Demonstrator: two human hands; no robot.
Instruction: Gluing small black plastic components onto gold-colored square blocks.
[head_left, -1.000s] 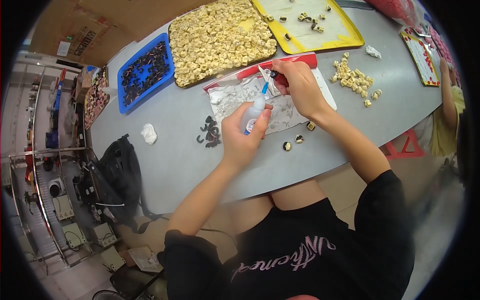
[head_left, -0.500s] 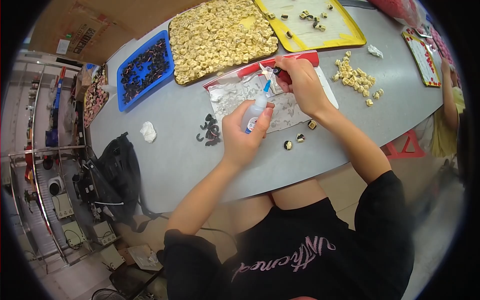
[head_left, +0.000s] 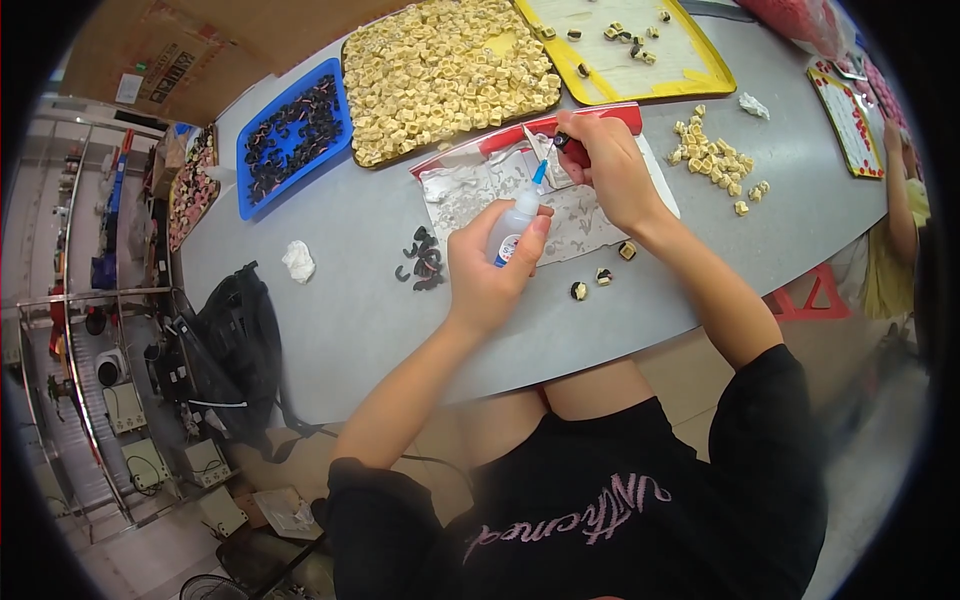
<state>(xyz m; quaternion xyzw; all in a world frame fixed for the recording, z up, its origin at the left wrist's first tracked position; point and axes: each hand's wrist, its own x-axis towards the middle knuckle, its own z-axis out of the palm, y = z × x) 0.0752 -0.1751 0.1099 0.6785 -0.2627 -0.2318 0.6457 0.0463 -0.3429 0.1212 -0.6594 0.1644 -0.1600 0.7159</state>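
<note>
My left hand [head_left: 492, 262] is wrapped round a squeeze bottle [head_left: 510, 238], translucent with a blue needle tip [head_left: 541, 171] pointing up and away. My right hand [head_left: 612, 165] pinches a small dark piece [head_left: 560, 141], its tip close by the needle; the fingers partly hide its shape. Under both hands lies a stained white sheet [head_left: 455, 200] with a red far edge. Black curved strips [head_left: 424, 262] are heaped left of my left hand. Near the front edge sit several small cream pieces with black bands [head_left: 603, 277].
A blue tray [head_left: 243, 185] of dark strips and a tray [head_left: 362, 160] of cream cube-like pieces stand at the back. Beside them is a yellow tray [head_left: 728, 82] with several banded pieces. Loose cream pieces [head_left: 715, 158] lie right, a crumpled tissue [head_left: 298, 261] left. Another person's arm [head_left: 900, 190] shows far right.
The view has shifted very slightly. Both hands keep their grip, and the needle tip stays beside the dark piece.
</note>
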